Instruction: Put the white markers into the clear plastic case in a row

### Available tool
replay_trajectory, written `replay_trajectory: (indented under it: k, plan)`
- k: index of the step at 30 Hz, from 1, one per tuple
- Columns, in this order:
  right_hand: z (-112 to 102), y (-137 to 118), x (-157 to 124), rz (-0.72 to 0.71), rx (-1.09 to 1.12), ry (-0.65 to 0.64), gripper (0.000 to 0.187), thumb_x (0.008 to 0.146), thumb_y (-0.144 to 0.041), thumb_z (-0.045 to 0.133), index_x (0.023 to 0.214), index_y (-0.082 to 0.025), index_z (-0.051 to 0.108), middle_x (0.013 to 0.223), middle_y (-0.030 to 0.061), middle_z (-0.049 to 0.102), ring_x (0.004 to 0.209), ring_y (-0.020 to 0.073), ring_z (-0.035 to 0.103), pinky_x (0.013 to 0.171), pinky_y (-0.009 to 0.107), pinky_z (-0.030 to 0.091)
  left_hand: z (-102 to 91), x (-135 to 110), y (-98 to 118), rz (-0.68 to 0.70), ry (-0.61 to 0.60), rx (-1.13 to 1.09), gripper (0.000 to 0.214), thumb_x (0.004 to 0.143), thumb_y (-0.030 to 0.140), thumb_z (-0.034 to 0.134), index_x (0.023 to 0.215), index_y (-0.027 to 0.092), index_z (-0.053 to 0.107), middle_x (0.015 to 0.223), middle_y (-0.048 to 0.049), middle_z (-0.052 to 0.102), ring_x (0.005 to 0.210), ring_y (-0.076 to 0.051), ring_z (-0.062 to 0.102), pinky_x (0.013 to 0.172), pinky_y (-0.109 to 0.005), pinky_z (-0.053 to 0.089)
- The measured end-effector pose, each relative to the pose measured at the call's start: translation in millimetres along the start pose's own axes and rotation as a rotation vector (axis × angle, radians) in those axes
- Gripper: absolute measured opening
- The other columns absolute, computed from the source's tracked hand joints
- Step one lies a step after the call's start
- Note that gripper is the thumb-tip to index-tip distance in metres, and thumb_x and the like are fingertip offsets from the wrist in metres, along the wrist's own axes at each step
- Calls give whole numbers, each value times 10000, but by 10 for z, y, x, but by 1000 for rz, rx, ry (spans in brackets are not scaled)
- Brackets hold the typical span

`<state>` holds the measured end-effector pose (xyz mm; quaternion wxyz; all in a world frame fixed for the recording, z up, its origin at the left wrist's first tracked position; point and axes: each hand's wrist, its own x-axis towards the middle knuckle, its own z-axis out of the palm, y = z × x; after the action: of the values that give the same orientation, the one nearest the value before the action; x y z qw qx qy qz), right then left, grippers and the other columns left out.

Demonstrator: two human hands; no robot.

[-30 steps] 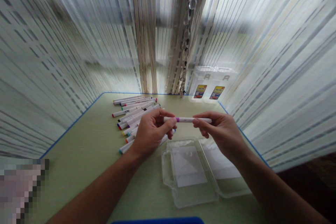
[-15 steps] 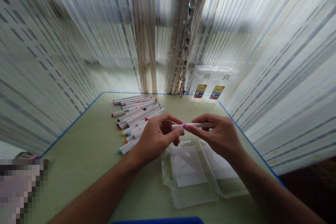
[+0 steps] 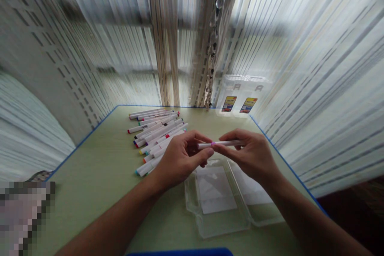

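A slim white marker [image 3: 228,143] with a purple band near its middle lies level between my two hands. My left hand [image 3: 180,156] is closed on its left part, thumb below and fingers behind. My right hand [image 3: 255,152] pinches the right part, fingertips close to the purple band. Beneath my hands, a clear plastic case [image 3: 222,226] lies opened out flat, with a white sheet [image 3: 216,192] in its left half. My right forearm covers some of the other half. Several white markers with coloured ends [image 3: 162,131] lie in a loose pile beyond my left hand.
Two clear plastic cases [image 3: 241,88] with yellow and blue labels stand upright at the back right. The pale green table [image 3: 99,192] has a blue edge. Striped curtains [image 3: 129,48] hang around it. A blue object [image 3: 180,252] shows at the bottom edge.
My left hand and the marker's purple band have shifted slightly to the right. My right hand stays almost in place. At the left, the curtain hangs differently.
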<state>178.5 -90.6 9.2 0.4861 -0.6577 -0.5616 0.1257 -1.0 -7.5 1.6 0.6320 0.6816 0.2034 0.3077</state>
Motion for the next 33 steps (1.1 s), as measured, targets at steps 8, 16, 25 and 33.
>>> replay_trajectory:
  k: [8, 16, 25, 33]
  plan:
    - [13, 30, 20, 188, 246, -124, 254, 725, -429, 830, 777, -184, 790, 720, 59, 727, 627, 168, 599, 553, 278, 416, -14, 34, 76, 10, 144, -14, 213, 810, 290, 763, 900, 114, 685, 674, -28, 686, 522, -100, 600, 502, -202, 490]
    - [-16, -12, 37, 256, 344, -110, 254, 718, -407, 825, 823, -175, 815, 599, 4, 617, 528, 102, 406, 484, 256, 269, -59, 55, 39, 15, 252, -160, 187, 834, 309, 725, 862, 130, 680, 680, -35, 684, 537, -114, 594, 502, -226, 508]
    - [-23, -39, 55, 356, 552, -116, 272, 702, -389, 843, 869, -175, 819, 662, 29, 663, 518, 89, 389, 463, 250, 244, -92, 88, 40, -25, 325, -298, 177, 801, 298, 740, 842, 133, 690, 640, -6, 656, 500, -101, 573, 470, -213, 483]
    - [-27, -32, 61, 343, 692, -125, 223, 729, -351, 841, 870, -178, 825, 670, 41, 695, 496, 75, 431, 462, 239, 283, -105, 106, 35, -42, 402, -372, 173, 799, 281, 720, 855, 122, 681, 625, -3, 638, 501, -105, 565, 452, -216, 476]
